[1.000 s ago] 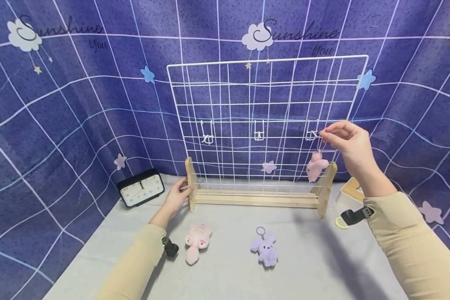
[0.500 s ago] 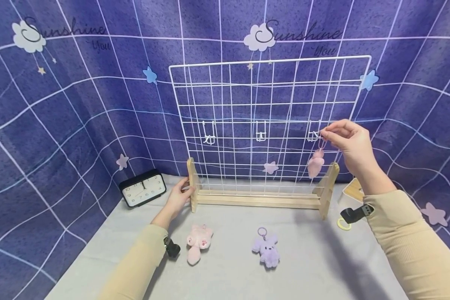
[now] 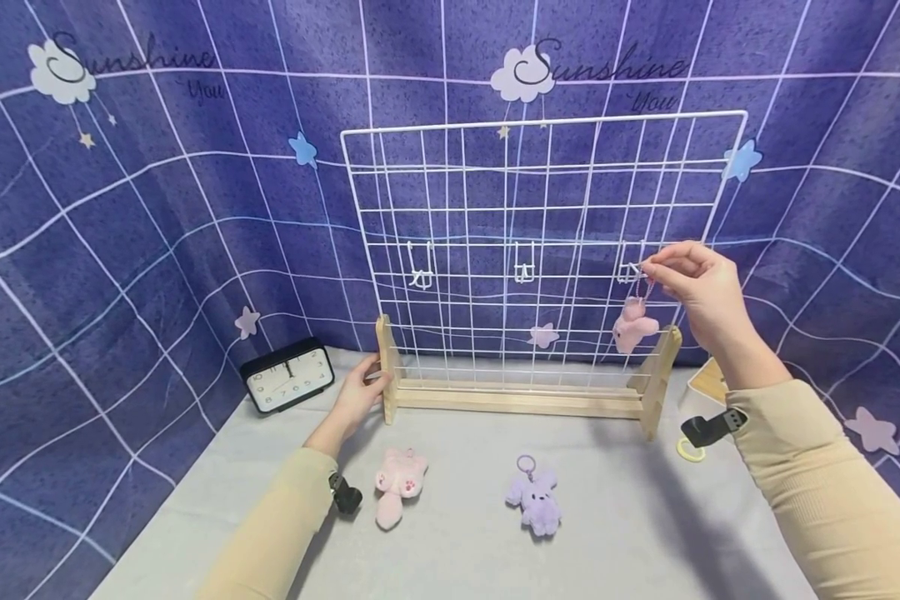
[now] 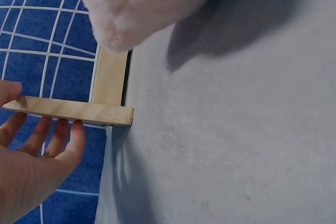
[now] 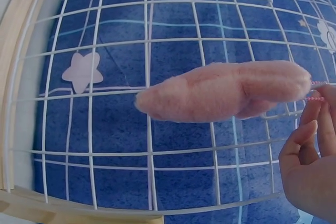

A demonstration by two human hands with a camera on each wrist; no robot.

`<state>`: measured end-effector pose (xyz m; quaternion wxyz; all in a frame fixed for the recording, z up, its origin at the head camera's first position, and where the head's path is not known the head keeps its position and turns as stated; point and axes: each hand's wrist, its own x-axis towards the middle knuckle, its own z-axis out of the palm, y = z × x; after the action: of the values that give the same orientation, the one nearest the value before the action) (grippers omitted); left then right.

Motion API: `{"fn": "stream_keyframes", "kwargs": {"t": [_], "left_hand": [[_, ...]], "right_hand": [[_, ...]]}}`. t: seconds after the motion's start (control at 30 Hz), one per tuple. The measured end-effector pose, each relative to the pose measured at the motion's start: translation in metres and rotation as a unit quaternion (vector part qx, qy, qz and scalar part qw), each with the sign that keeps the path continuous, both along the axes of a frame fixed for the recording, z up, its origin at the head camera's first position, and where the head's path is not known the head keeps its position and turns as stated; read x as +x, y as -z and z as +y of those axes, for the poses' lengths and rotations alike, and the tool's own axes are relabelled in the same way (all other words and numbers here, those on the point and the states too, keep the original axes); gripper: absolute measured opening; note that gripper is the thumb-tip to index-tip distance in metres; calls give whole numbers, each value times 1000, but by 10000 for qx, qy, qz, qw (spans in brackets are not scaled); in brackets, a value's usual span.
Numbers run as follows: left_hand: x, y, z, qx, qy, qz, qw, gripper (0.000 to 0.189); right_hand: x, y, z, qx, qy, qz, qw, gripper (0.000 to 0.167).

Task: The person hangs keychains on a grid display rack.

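Observation:
My right hand [image 3: 699, 285] pinches the pink bead chain of a small pink plush keychain [image 3: 633, 327], which hangs below the fingertips in front of the white wire grid [image 3: 547, 207]. Those fingertips are beside the right-hand white hook [image 3: 627, 272]; whether the chain is over the hook I cannot tell. In the right wrist view the plush [image 5: 220, 92] spans the middle. My left hand [image 3: 356, 396] grips the wooden left upright [image 3: 387, 375] of the grid's stand. In the left wrist view the thumb lies on one side of the wood [image 4: 79, 111], the fingers on the other.
Two more hooks, a left one [image 3: 421, 277] and a middle one [image 3: 524, 272], hang on the grid. A pink plush [image 3: 401, 475] and a purple plush keychain [image 3: 538, 504] lie on the table. A black clock [image 3: 288, 377] stands left; a yellow ring [image 3: 691, 451] lies right.
The hanging pink plush has turned on its chain, first one way and then back. My right hand still pinches the chain by the hook, and the left hand keeps its place on the stand.

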<state>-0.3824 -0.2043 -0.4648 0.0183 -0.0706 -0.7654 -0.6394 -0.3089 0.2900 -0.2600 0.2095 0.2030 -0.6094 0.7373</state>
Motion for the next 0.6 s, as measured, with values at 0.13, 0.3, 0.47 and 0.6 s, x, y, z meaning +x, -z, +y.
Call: {"fn": "stream_keyframes", "kwargs": {"t": [0.13, 0.3, 0.47, 0.6], "left_hand": [[1, 0, -5, -53, -83, 96, 9999, 59], [6, -4, -2, 42, -73, 131, 9999, 57], [17, -18, 7, 212, 97, 54, 9997, 60], [8, -6, 5, 211, 26, 89, 9997, 61]], "right_hand": [[-6, 2, -3, 52, 32, -40, 10000, 13], [-9, 6, -1, 170, 280, -75, 9994, 13], [-11, 10, 5, 335, 532, -32, 9980, 13], [-15, 11, 6, 480, 683, -129, 9964, 12]]}}
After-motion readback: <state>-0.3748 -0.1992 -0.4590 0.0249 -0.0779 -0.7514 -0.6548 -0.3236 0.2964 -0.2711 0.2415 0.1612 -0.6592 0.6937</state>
